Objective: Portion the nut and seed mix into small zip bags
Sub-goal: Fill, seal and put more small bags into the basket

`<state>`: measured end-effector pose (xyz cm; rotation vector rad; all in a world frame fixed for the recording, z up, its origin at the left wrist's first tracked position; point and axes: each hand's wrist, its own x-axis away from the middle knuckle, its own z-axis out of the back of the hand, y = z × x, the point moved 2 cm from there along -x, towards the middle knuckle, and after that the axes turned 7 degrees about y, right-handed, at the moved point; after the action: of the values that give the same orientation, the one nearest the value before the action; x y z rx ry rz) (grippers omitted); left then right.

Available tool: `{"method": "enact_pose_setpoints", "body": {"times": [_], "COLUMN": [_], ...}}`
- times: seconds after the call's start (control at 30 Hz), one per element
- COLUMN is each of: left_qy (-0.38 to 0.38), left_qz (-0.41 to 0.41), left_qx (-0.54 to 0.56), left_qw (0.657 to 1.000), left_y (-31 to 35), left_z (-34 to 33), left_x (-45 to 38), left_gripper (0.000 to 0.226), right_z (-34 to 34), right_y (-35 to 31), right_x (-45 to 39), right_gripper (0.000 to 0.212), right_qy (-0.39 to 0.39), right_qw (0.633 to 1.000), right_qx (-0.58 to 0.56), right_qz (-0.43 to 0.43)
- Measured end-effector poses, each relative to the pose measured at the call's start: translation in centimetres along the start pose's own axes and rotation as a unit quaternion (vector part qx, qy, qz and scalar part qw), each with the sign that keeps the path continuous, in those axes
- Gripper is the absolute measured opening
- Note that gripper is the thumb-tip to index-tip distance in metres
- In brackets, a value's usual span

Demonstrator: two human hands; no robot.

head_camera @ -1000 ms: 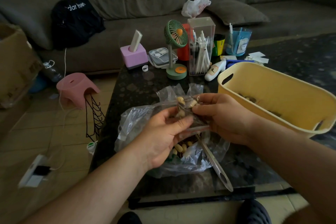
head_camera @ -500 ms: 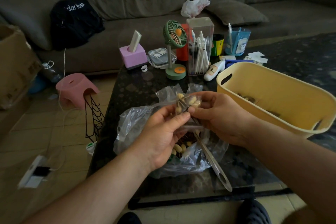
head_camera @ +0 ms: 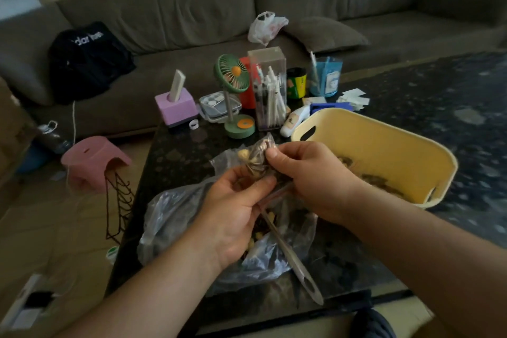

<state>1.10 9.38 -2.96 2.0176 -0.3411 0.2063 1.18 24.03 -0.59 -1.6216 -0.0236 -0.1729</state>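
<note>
A small clear zip bag (head_camera: 253,158) holding nuts and seeds is held between both hands above the table. My left hand (head_camera: 233,208) pinches its lower edge between thumb and fingers. My right hand (head_camera: 304,173) grips its right side, thumb on top. Below them lies a large clear plastic bag (head_camera: 175,214) of nut and seed mix, open on the dark table. A long metal spoon (head_camera: 290,255) rests in that bag, handle pointing toward me. A yellow tub (head_camera: 384,145) to the right holds several filled small bags.
At the table's far end stand a green desk fan (head_camera: 233,77), a clear straw box (head_camera: 267,88), a purple holder (head_camera: 177,107), a blue cup (head_camera: 326,77) and a white thermometer (head_camera: 295,121). A pink stool (head_camera: 90,162) sits on the floor left. A grey sofa lies behind.
Both hands have turned the small bag slightly and my right thumb has slid over its top. The view has tilted a little.
</note>
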Motion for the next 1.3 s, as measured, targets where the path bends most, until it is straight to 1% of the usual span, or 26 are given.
{"method": "enact_pose_setpoints", "body": {"times": [0.07, 0.17, 0.2, 0.27, 0.33, 0.37, 0.43, 0.5, 0.53, 0.6, 0.63, 0.7, 0.8, 0.87, 0.93, 1.03, 1.13, 1.2, 1.3], "left_qy": [-0.014, -0.056, -0.057, -0.016, 0.043, 0.057, 0.061, 0.061, 0.058, 0.047, 0.043, 0.043, 0.042, 0.034, 0.033, 0.027, 0.032, 0.029, 0.025], "left_qz": [-0.011, -0.025, -0.024, 0.001, 0.048, 0.069, 0.085, 0.064, 0.043, -0.011, -0.031, -0.046, -0.057, -0.073, -0.091, -0.109, -0.118, -0.127, -0.133], "left_qx": [-0.003, 0.007, -0.007, -0.056, -0.111, -0.127, -0.136, -0.151, -0.159, -0.182, -0.186, -0.174, -0.145, -0.131, -0.129, -0.125, -0.111, -0.106, -0.100], "left_qw": [1.000, 0.998, 0.998, 0.998, 0.992, 0.988, 0.985, 0.985, 0.985, 0.982, 0.981, 0.983, 0.987, 0.988, 0.987, 0.986, 0.986, 0.986, 0.986], "left_y": [0.1, 0.2, 0.1, -0.5, -1.3, -1.7, -2.3, -2.6, -2.7, -2.9, -3.1, -3.6, -4.4, -4.8, -5.2, -5.5, -5.5, -5.4, -5.3], "left_z": [-1.3, -3.5, -4.1, -5.3, -6.2, -6.8, -7.8, -8.4, -8.7, -9.0, -8.9, -8.3, -7.4, -7.2, -7.1, -7.0, -7.0, -7.1, -7.3], "left_x": [-0.2, -0.6, -1.0, -2.1, -3.4, -3.9, -4.9, -5.5, -5.6, -5.4, -5.1, -4.2, -2.4, -1.5, -0.6, 0.5, 1.4, 1.9, 2.3], "left_gripper": [0.053, 0.039, 0.034, 0.025, 0.029, 0.036, 0.054, 0.064, 0.060, 0.041, 0.039, 0.043, 0.049, 0.050, 0.051, 0.053, 0.055, 0.055, 0.055], "right_z": [1.0, 3.4, 4.6, 7.7, 10.6, 11.7, 13.4, 14.2, 14.4, 14.6, 14.6, 14.5, 14.1, 13.8, 13.3, 12.9, 12.8, 12.8, 13.3], "right_y": [-0.9, -3.1, -4.0, -5.5, -5.9, -5.8, -5.0, -4.4, -4.3, -3.9, -3.9, -3.7, -3.7, -3.3, -2.4, -1.2, -1.4, -2.0, -3.5], "right_x": [-0.1, -0.5, -0.7, -1.3, -1.9, -2.1, -2.6, -3.1, -3.2, -3.4, -3.3, -3.1, -2.7, -2.6, -2.5, -2.3, -1.6, -0.9, 0.3], "right_gripper": [0.024, 0.023, 0.022, 0.019, 0.015, 0.014, 0.018, 0.023, 0.023, 0.021, 0.021, 0.024, 0.025, 0.022, 0.018, 0.016, 0.019, 0.024, 0.034], "right_qy": [0.031, 0.083, 0.111, 0.174, 0.210, 0.215, 0.206, 0.178, 0.160, 0.125, 0.106, 0.070, 0.065, 0.061, 0.031, -0.007, 0.006, 0.015, 0.041], "right_qw": [0.994, 0.974, 0.964, 0.939, 0.923, 0.917, 0.902, 0.886, 0.878, 0.870, 0.865, 0.854, 0.840, 0.806, 0.767, 0.734, 0.726, 0.725, 0.732], "right_qx": [0.083, 0.169, 0.195, 0.256, 0.297, 0.319, 0.375, 0.428, 0.450, 0.477, 0.490, 0.514, 0.538, 0.588, 0.641, 0.677, 0.687, 0.689, 0.680], "right_qz": [0.056, 0.125, 0.139, 0.153, 0.126, 0.105, 0.058, 0.019, 0.005, -0.018, -0.026, -0.035, -0.030, -0.020, -0.027, -0.052, -0.030, -0.012, 0.007]}}
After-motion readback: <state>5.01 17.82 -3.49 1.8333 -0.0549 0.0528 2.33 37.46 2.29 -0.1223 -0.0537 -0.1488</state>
